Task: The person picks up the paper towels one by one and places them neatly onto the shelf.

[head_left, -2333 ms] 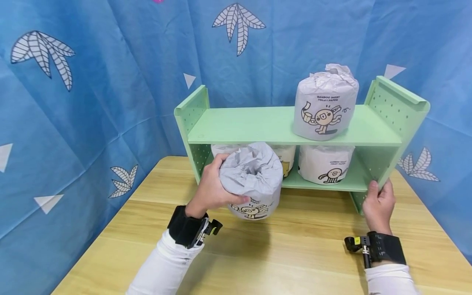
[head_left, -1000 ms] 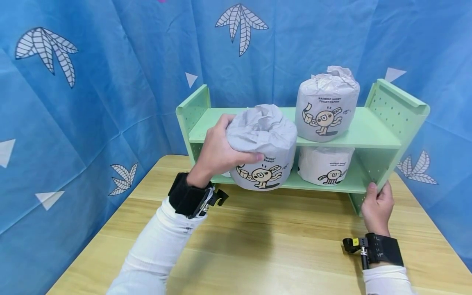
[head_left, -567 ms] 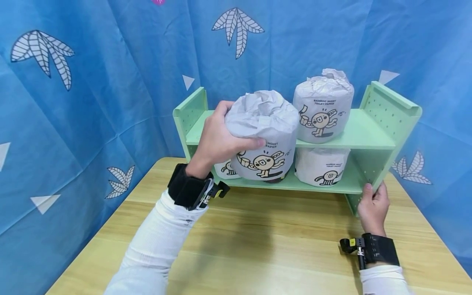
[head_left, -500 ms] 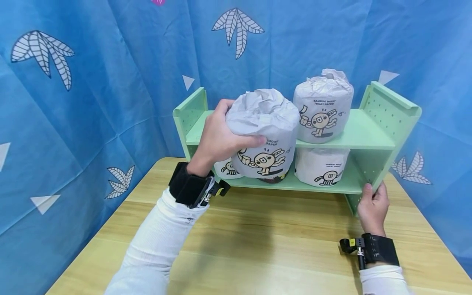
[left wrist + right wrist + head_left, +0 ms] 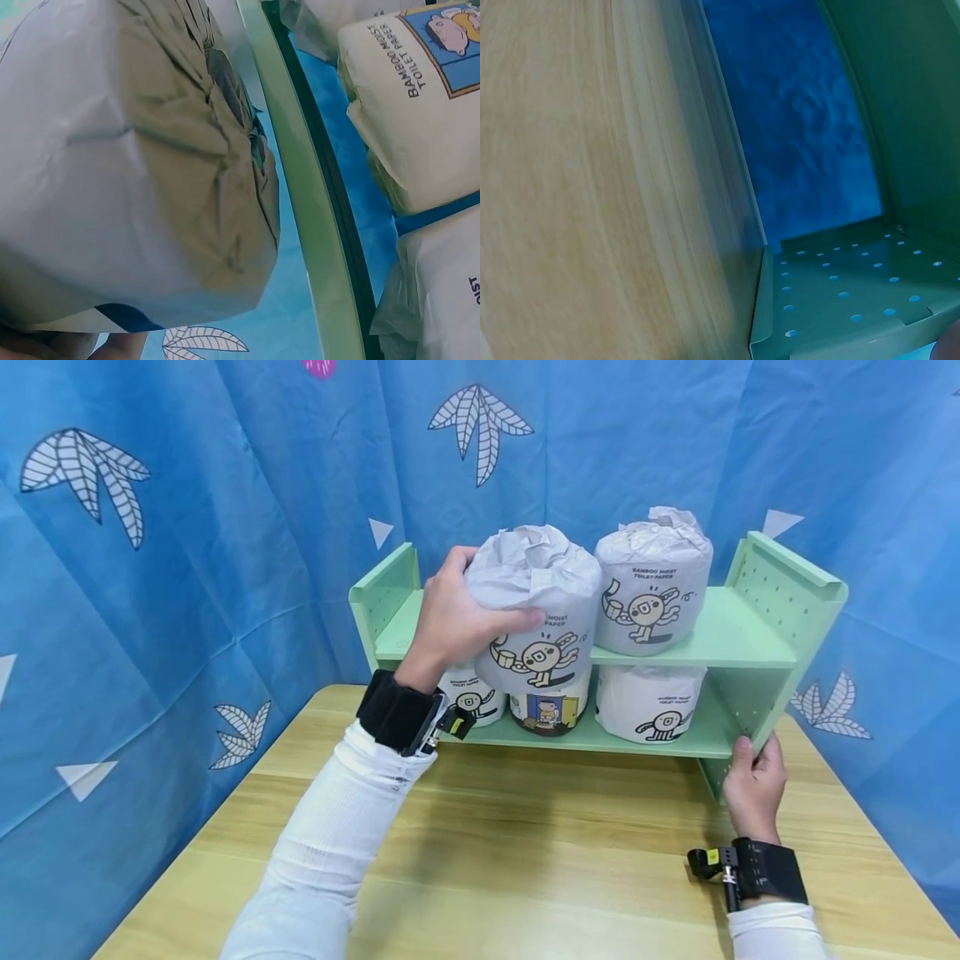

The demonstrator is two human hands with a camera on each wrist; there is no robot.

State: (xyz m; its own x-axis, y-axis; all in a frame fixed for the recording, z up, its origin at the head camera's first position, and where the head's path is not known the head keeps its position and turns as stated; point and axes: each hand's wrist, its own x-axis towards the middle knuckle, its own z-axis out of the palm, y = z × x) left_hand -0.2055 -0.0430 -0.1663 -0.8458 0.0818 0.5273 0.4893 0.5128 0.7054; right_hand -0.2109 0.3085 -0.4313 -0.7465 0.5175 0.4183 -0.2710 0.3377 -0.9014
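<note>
My left hand (image 5: 457,614) grips a paper-wrapped toilet roll (image 5: 534,602) from its left side and holds it up at the front edge of the green shelf's top board (image 5: 720,639). In the left wrist view the same roll (image 5: 127,165) fills the frame beside the shelf edge (image 5: 300,187). A second wrapped roll (image 5: 651,583) stands on the top board just to the right. My right hand (image 5: 752,785) holds the lower front of the shelf's right side panel (image 5: 780,635); the perforated panel (image 5: 847,292) shows in the right wrist view.
Three rolls stand on the lower shelf: one at the left (image 5: 467,700), a yellow-labelled one (image 5: 549,710) in the middle, one at the right (image 5: 649,700). The shelf stands at the back of a wooden table (image 5: 540,852). Blue leaf-print cloth (image 5: 187,527) hangs round it.
My left hand has lifted the roll from table height in front of the lower shelf up to the top board's front edge. The right hand has stayed on the side panel.
</note>
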